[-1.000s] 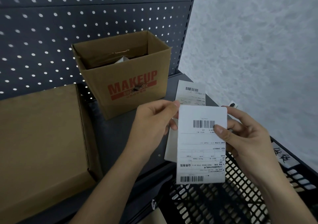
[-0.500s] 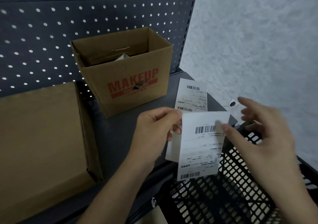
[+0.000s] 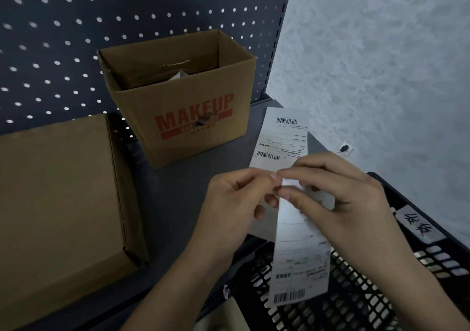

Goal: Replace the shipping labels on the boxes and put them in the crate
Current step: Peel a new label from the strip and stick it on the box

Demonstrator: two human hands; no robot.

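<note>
A white shipping label [image 3: 298, 262] with barcodes hangs over the black crate [image 3: 356, 292] at the lower right. My left hand [image 3: 236, 203] and my right hand [image 3: 338, 198] both pinch its top edge, fingertips meeting. A second label [image 3: 282, 137] lies flat on the grey shelf behind my hands. A flat closed cardboard box [image 3: 58, 203] rests at the left. An open brown box printed MAKEUP [image 3: 183, 101] stands at the back with something pale inside.
A dark pegboard [image 3: 127, 12] backs the grey shelf [image 3: 173, 203]. A white textured wall [image 3: 381, 63] rises on the right, with a small black item [image 3: 344, 148] at its foot. The crate rim carries a handwritten tag [image 3: 417, 225].
My right hand let go of the label's right edge, swung clear, then came back to its top corner beside my left fingertips. The label now hangs lower and tilted.
</note>
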